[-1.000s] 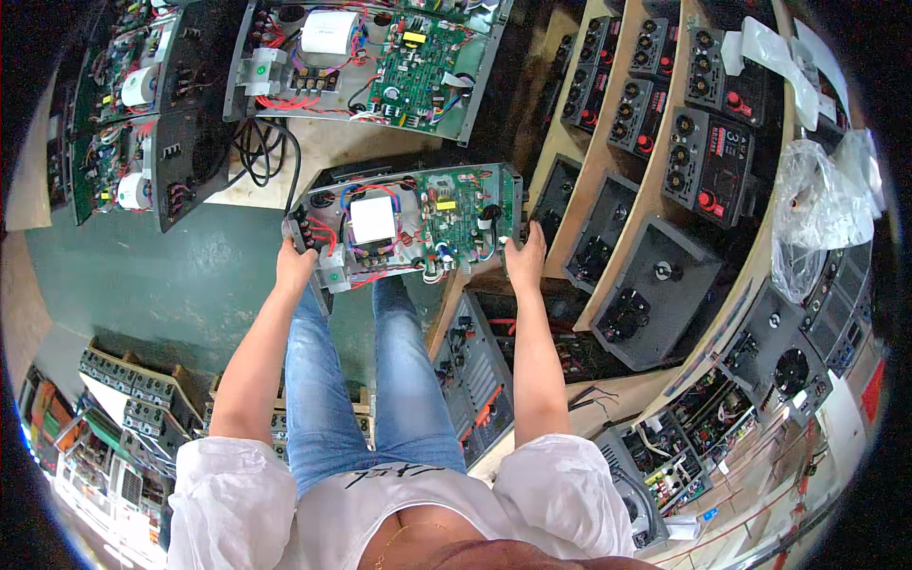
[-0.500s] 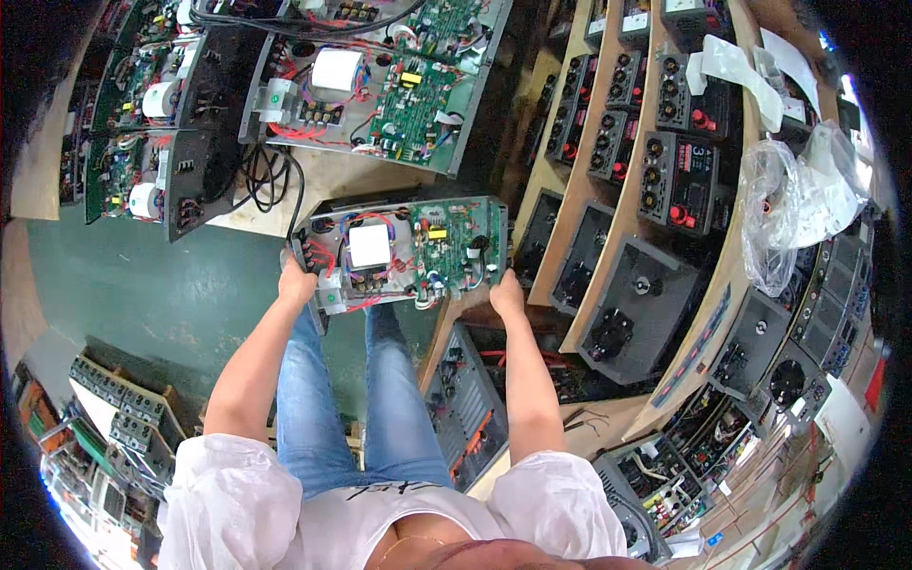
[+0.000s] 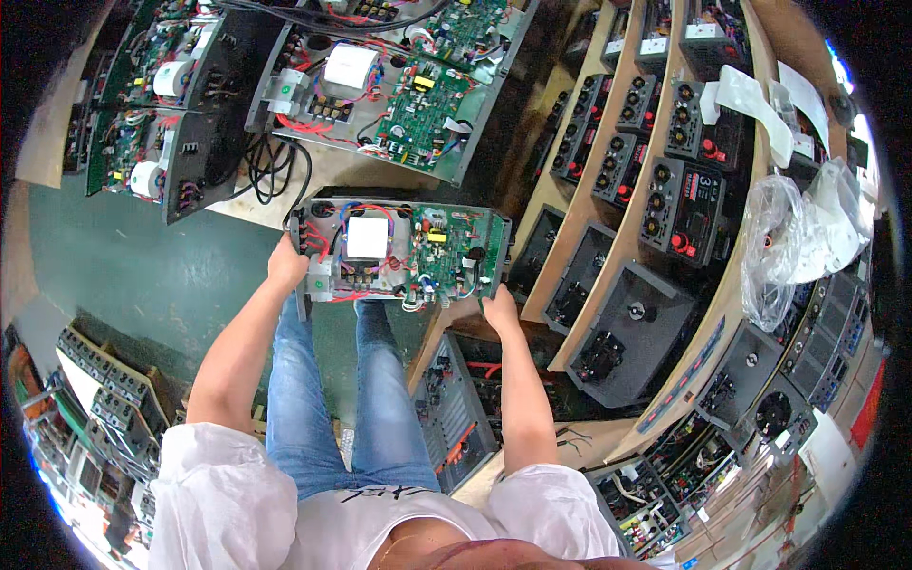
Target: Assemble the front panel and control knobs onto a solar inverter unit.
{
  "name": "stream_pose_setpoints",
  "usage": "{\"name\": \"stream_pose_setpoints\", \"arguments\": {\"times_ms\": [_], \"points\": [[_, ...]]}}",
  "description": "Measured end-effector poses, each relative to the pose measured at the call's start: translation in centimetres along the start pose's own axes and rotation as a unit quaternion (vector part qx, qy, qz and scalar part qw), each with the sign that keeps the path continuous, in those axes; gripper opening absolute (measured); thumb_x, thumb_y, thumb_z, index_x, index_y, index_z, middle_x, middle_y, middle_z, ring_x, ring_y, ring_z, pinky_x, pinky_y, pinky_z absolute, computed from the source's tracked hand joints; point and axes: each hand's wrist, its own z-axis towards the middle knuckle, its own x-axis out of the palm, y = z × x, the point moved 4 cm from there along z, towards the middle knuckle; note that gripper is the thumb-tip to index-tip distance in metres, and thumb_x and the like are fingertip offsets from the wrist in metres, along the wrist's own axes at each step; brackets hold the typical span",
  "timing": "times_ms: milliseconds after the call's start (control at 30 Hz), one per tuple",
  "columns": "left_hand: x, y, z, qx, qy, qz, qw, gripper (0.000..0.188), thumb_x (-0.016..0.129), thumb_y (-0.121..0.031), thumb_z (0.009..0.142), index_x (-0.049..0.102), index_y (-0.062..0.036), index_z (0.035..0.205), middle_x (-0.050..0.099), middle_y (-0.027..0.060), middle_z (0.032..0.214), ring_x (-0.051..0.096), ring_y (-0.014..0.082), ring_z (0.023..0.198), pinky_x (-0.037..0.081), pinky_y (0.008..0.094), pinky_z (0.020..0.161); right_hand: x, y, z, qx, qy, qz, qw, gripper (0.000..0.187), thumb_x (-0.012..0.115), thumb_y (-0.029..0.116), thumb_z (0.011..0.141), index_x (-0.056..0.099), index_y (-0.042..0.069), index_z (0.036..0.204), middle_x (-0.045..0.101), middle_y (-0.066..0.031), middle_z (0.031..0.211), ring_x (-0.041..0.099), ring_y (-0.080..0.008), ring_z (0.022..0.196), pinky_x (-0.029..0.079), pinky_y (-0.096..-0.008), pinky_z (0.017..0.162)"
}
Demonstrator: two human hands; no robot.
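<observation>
Between my two hands is an open electronics chassis (image 3: 399,268). It has a white block-shaped coil (image 3: 368,237) on its left half, red wires, and a green circuit board (image 3: 458,236) on its right half. My left hand (image 3: 288,263) is closed on the chassis's dark left end panel. At the lower right corner my right hand (image 3: 500,309) grips the other end, its fingertips partly hidden. The chassis is held above the green floor, in front of my legs. A black cable (image 3: 302,176) runs down from the bench to near its left end.
Beyond lies a wooden bench (image 3: 334,171) with a larger open chassis (image 3: 418,114) and more open units (image 3: 142,152) to the left. On my right, wooden shelves (image 3: 608,285) carry black boxed devices (image 3: 682,211), metal panels (image 3: 632,332) and a clear plastic bag (image 3: 768,252).
The held chassis has turned slightly clockwise, its right end lower, and now sits nearly level. Both hands keep their grip, and the whole view has shifted a little.
</observation>
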Motion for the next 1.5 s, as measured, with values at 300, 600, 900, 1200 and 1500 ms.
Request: {"name": "stream_pose_setpoints", "arguments": {"times_ms": [300,600,900,1200,1500], "points": [[0.3,1.4,0.6,0.037,0.027,-0.031,0.998,0.049,0.058,-0.015,0.065,0.047,-0.0047,0.111,0.058,0.0206,0.098,0.055,0.0363,0.094,0.043,0.0413,0.081,-1.3,2.9,-2.3,0.032,-0.098,-0.134,0.986,0.032,0.056,0.018,0.076,0.047,-0.001,0.100,0.052,-0.0228,0.100,0.050,-0.0382,0.096,0.043,-0.0432,0.076],[0.4,1.4,1.5,0.019,0.027,-0.160,0.987,0.051,0.063,-0.016,0.061,0.052,0.0028,0.107,0.060,0.0188,0.095,0.058,0.0304,0.090,0.044,0.0351,0.080,-0.9,8.5,-5.1,-0.095,-0.147,0.125,0.977,0.028,0.054,0.020,0.081,0.054,0.007,0.106,0.058,-0.0159,0.087,0.056,-0.0323,0.082,0.045,-0.0384,0.071],[1.1,2.5,1.2,0.035,0.089,-0.238,0.967,0.057,0.064,-0.009,0.059,0.047,0.0025,0.113,0.061,0.0136,0.094,0.059,0.0217,0.087,0.045,0.0287,0.077,-1.5,5.4,-4.6,0.008,-0.283,0.012,0.959,0.055,0.063,0.020,0.072,0.040,-0.003,0.116,0.045,-0.0207,0.111,0.043,-0.0368,0.106,0.037,-0.0406,0.089],[4.0,4.8,0.3,0.157,0.060,-0.148,0.975,0.084,0.063,-0.019,0.064,0.017,-0.0077,0.133,0.055,0.0272,0.100,0.054,0.0400,0.093,0.044,0.0416,0.081,-0.6,5.3,-2.5,0.050,-0.255,-0.041,0.965,0.053,0.060,0.016,0.074,0.038,0.002,0.120,0.044,-0.0208,0.111,0.046,-0.0372,0.101,0.040,-0.0423,0.084],[3.1,4.1,-1.5,0.083,0.091,-0.108,0.987,0.054,0.058,-0.023,0.069,0.042,-0.0056,0.118,0.057,0.0232,0.100,0.055,0.0367,0.095,0.043,0.0419,0.082,-2.3,6.1,0.0,0.080,-0.189,-0.119,0.971,0.053,0.060,0.011,0.072,0.036,-0.004,0.116,0.050,-0.0220,0.103,0.050,-0.0372,0.097,0.043,-0.0418,0.081]]}}
